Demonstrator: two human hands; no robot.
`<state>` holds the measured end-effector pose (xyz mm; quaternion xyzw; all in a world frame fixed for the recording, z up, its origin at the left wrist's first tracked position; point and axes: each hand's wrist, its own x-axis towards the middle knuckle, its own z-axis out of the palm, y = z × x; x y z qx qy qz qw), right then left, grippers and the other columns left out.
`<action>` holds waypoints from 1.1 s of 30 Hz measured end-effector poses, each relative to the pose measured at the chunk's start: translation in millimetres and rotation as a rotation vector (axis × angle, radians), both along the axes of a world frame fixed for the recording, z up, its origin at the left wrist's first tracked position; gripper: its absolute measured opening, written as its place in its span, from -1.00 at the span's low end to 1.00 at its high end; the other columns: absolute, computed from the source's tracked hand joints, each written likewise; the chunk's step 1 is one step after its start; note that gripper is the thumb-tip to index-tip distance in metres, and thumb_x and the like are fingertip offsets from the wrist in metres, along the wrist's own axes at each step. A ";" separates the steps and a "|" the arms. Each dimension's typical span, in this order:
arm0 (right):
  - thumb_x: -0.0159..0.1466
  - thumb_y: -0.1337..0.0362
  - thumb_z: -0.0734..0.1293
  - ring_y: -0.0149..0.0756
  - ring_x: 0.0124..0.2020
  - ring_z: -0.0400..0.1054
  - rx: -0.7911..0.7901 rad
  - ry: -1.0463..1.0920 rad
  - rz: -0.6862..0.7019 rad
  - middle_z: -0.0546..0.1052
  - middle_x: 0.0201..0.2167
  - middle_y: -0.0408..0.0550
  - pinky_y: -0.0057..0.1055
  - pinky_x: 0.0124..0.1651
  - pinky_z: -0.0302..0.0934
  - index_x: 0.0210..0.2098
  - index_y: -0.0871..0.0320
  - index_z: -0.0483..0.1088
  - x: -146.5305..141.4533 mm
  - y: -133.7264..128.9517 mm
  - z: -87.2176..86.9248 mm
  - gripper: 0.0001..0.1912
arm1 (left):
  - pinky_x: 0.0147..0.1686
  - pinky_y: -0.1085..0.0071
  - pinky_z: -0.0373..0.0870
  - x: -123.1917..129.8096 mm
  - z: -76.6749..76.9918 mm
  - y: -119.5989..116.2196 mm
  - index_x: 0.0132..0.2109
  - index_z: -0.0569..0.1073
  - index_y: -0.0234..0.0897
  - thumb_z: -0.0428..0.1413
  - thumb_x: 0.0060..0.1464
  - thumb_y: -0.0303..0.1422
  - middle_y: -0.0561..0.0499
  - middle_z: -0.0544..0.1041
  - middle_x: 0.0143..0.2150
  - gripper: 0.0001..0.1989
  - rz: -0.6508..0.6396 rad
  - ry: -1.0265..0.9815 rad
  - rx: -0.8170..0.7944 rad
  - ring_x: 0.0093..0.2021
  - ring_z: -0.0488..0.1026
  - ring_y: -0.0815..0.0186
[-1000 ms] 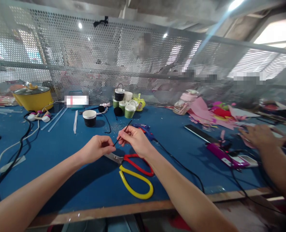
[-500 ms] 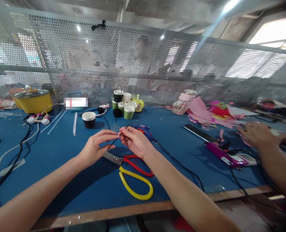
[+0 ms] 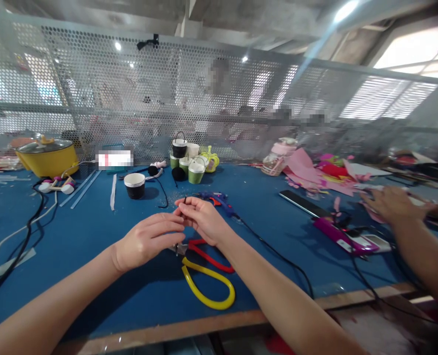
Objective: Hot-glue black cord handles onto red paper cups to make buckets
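Nearest is the table's (image 3: 93, 217) front edge, a bare wooden strip bordering a smooth blue top. Just in from the middle of that edge lie scissors (image 3: 204, 267), with one yellow and one red looped handle, rounded and plastic-looking, and a metal pivot; the blades are mostly hidden under the left hand (image 3: 150, 242). Above them the black cord (image 3: 185, 199), thin and matte, stands almost upright with its tip poking up from the right hand (image 3: 199, 219), whose thumb and forefinger pinch it. The left hand's fingers are stretched forward, their tips meeting the right's; whether they grip the cord I cannot tell. The step in hand looks like working this short piece by fingertip, and the next move would call for a light, steady pinch, since something so thin and limp could slip or twist. Beyond the hands lies a blue glue gun (image 3: 222, 201), hard-shelled, its cable running toward the front edge. Farther off, a black paper-like cup (image 3: 134, 188) with a white rim and tapered sides stands left of centre. Near the back edge, small green cups (image 3: 195, 172) cluster before a perforated metal screen (image 3: 130, 98).
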<state>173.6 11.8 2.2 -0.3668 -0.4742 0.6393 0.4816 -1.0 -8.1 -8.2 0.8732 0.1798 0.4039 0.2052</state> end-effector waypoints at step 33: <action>-0.01 0.11 0.44 -0.50 -0.55 0.32 0.041 0.169 0.182 0.38 -0.67 -0.25 -0.60 -0.57 0.15 -0.51 0.18 0.39 0.4 -9.3 11.5 -0.73 | -0.40 0.56 0.36 4.1 10.6 7.1 -0.48 0.45 -0.39 0.23 -0.10 -0.32 0.02 0.51 -0.51 -0.80 -0.185 -0.683 -1.246 -0.46 0.43 0.46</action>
